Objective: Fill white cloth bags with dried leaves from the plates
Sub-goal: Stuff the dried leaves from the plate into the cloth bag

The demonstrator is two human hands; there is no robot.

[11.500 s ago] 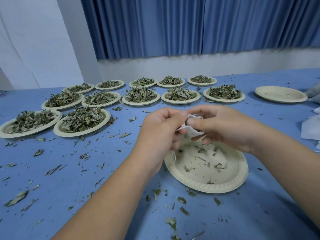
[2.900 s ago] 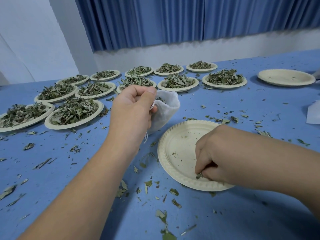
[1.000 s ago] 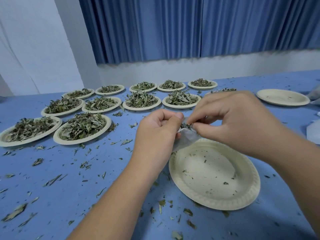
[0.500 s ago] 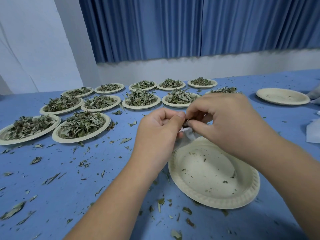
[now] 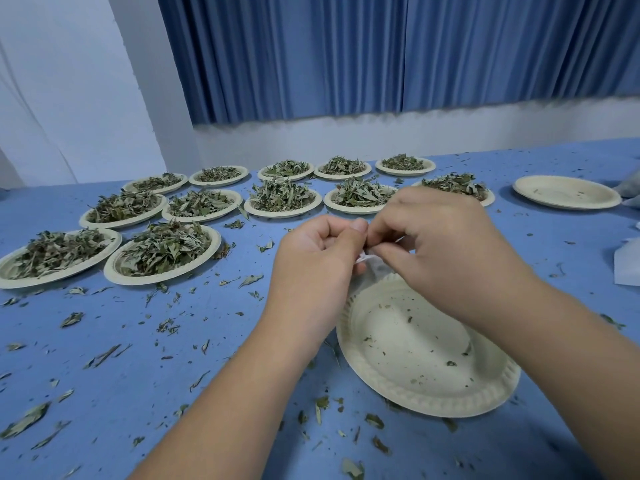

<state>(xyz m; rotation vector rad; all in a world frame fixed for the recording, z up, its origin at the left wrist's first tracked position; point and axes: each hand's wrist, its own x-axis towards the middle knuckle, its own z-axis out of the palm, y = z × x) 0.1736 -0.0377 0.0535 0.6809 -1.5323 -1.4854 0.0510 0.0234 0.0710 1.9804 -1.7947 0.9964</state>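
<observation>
My left hand point(image 5: 317, 261) and my right hand point(image 5: 440, 244) meet above the far rim of a nearly empty paper plate point(image 5: 429, 393). Between them hangs a small white cloth bag point(image 5: 372, 271), mostly hidden behind the hands. Both hands pinch the bag's top edge with curled fingers. The plate holds only a few leaf crumbs. Several paper plates heaped with dried leaves point(image 5: 162, 251) stand in rows to the left and at the back of the blue table point(image 5: 138, 375).
An empty paper plate point(image 5: 566, 192) sits at the far right. White cloth or paper point(image 5: 627, 268) lies at the right edge. Loose dried leaves point(image 5: 104, 355) litter the blue table, mostly on the left and near the front. Blue curtains hang behind.
My right hand has lowered slightly onto the bag's opening; the leaf pinch seen a second ago is gone from view. Both hands now pinch the bag's top. The plate stays put.
</observation>
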